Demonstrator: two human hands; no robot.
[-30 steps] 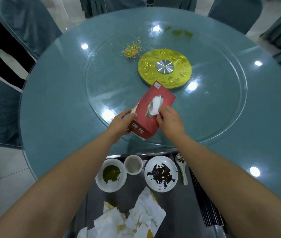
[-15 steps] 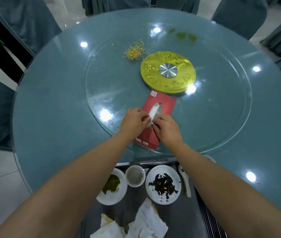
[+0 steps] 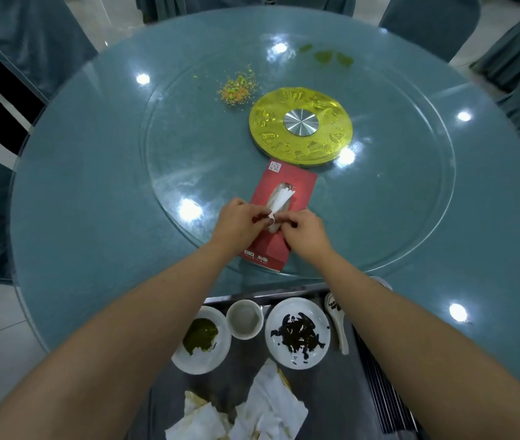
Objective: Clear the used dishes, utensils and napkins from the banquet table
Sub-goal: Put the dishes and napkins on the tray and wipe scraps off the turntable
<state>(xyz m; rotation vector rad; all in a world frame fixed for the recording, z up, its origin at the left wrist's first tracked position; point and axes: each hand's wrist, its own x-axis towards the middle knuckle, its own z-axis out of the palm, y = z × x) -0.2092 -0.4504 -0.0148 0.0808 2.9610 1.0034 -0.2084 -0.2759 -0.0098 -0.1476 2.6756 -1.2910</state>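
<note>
A flat red cardboard tissue box is seen lying on the clear glass turntable of the round blue-grey counter, its far end just beside the gold-coloured round hub with a silver centre. A white tissue is drawn up out of the slot in the box top. The near end of this tissue is pinched by the left hand, whose fingers are curled around it. The right hand is held just beside the left, over the near half of the box, with its fingers curled at the same tissue; whether the paper is truly gripped by it cannot be told.

A scatter of orange and green food crumbs is left on the glass beyond the box, and green smears are seen near the far rim.

Below the counter edge, a dark metal cart tray is loaded with used ware: a white plate smeared with green sauce, a small white cup, a white plate with dark scraps, a white ceramic spoon and crumpled white napkins. Dark chopsticks are laid along the tray's right side. Chairs covered in blue-grey cloth are ranged around the counter.
</note>
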